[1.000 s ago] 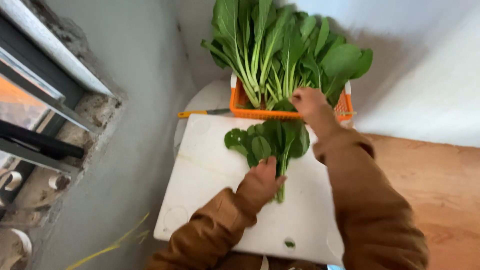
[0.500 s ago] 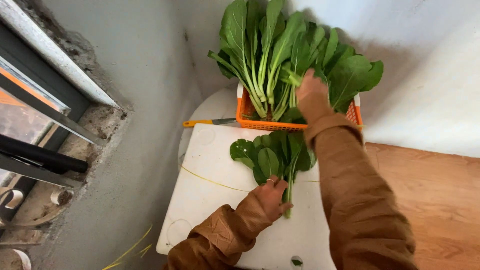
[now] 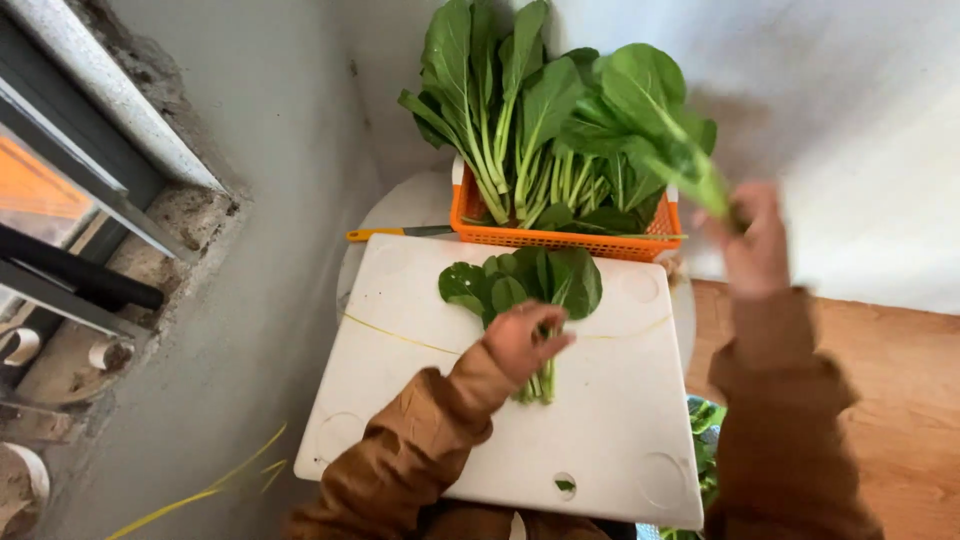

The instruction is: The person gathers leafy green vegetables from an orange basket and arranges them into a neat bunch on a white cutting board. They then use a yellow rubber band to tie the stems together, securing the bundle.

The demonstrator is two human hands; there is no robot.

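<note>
Grey wall closes in on the left, and a white cutting board [image 3: 620, 420] fills the desk below. Left hand [image 3: 522, 340] presses loosely, fingers half curled, on the stems of a leafy bunch [image 3: 525, 285] lying just beyond it. Right hand [image 3: 752, 240], blurred, is closed around a raised green stalk [image 3: 655, 120], just right of the orange basket [image 3: 560, 238]. Best to lay this one beside the bunch, stems aligned. Open board lies right of the left hand; its far edge touches the basket.
</note>
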